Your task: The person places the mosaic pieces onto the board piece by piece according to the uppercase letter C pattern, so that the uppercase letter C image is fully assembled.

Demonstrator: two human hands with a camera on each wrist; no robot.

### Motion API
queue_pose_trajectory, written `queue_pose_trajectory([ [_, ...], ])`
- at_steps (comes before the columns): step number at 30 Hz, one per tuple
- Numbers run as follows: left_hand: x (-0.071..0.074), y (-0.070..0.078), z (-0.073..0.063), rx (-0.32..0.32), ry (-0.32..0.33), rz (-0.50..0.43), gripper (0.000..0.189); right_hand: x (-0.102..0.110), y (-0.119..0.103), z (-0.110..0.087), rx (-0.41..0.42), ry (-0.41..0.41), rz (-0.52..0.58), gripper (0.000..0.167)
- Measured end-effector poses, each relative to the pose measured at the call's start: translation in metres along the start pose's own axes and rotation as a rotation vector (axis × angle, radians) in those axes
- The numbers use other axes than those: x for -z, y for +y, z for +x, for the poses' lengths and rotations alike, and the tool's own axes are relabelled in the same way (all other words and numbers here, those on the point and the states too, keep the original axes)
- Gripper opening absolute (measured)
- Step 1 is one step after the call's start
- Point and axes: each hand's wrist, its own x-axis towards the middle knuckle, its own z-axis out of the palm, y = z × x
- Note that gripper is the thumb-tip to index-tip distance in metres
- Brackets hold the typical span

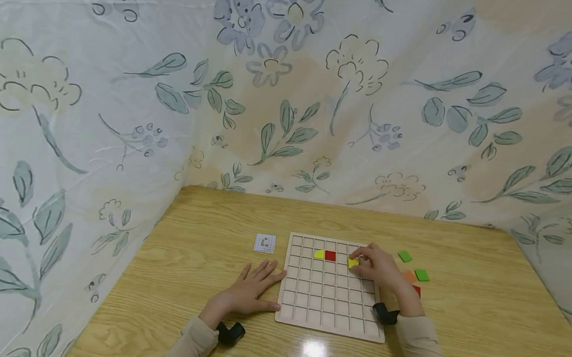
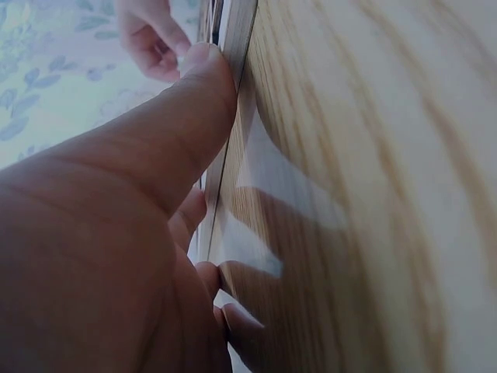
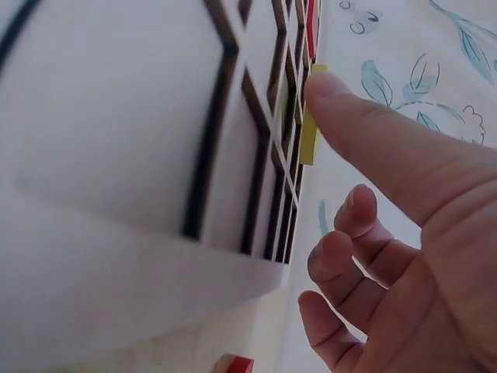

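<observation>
A wooden grid board (image 1: pixel 329 334) lies on the table, its squares bounded by raised strips. Two tiles sit side by side in its upper part: a yellow one with a rounded corner (image 1: pixel 319 254) and a red square (image 1: pixel 330 256). My right hand (image 1: pixel 381 270) pinches another yellow tile (image 1: pixel 353 263) over the grid, right of the red one. In the right wrist view the thumb presses on this yellow tile (image 3: pixel 309 141), which stands proud of the strips. My left hand (image 1: pixel 248 294) is spread flat by the board's left edge, thumb and fingertips touching the frame.
Right of the board lie two green tiles (image 1: pixel 422 275), an orange tile (image 1: pixel 410 276) and a red tile (image 1: pixel 416 291), partly hidden by my right arm. A small printed pattern card (image 1: pixel 264 243) lies left of the board. Floral cloth (image 1: pixel 288 145) hangs behind the table.
</observation>
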Motion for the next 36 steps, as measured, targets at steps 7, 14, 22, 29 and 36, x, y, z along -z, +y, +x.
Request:
queue_pose_trajectory([
  [7, 0.000, -0.001, 0.000, -0.017, 0.010, -0.021, 0.073, -0.002, -0.002, 0.001, 0.043, -0.040, -0.008, 0.022],
  [14, -0.001, -0.001, 0.000, -0.028, 0.012, -0.040, 0.074, -0.006, 0.000, 0.002, 0.094, -0.046, 0.000, 0.023],
  [22, 0.000, 0.000, 0.000, -0.004, 0.000, -0.003, 0.073, -0.004, -0.002, 0.001, 0.077, -0.058, 0.032, 0.028],
  [29, -0.001, -0.001, -0.001, -0.002, 0.003, -0.001, 0.073, 0.000, -0.009, -0.001, -0.057, -0.029, -0.012, 0.036],
  [36, 0.000, 0.000, -0.002, -0.001, 0.003, -0.002, 0.073, -0.001, -0.010, 0.000, -0.092, -0.007, -0.144, 0.037],
])
